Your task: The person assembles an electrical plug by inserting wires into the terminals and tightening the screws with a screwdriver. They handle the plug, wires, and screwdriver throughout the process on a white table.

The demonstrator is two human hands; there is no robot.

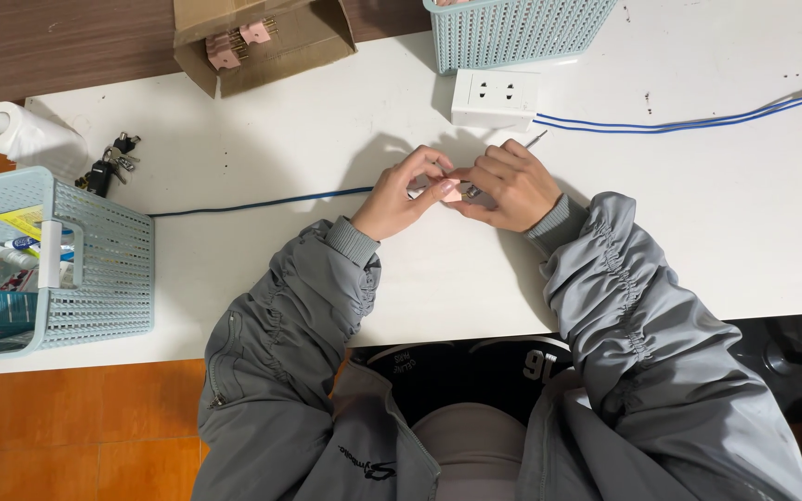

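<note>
Over the middle of the white table (698, 232), my left hand (403, 193) and my right hand (510, 186) meet around a small pink part (454, 193) with metal pins. Both hands pinch it between fingertips, and most of it is hidden by the fingers. A thin metal tip (536, 140) pokes out beyond my right hand. A blue cable (262, 203) runs from my left hand toward the left. Both arms wear grey jacket sleeves.
A white power strip (495, 97) lies just beyond my hands, with blue wires (679, 123) leading right. Light blue baskets stand at the far edge (512, 32) and at the left edge (95, 269). A cardboard box (262, 42) with pink parts, keys (109, 164) and a paper roll (25, 134) are at left.
</note>
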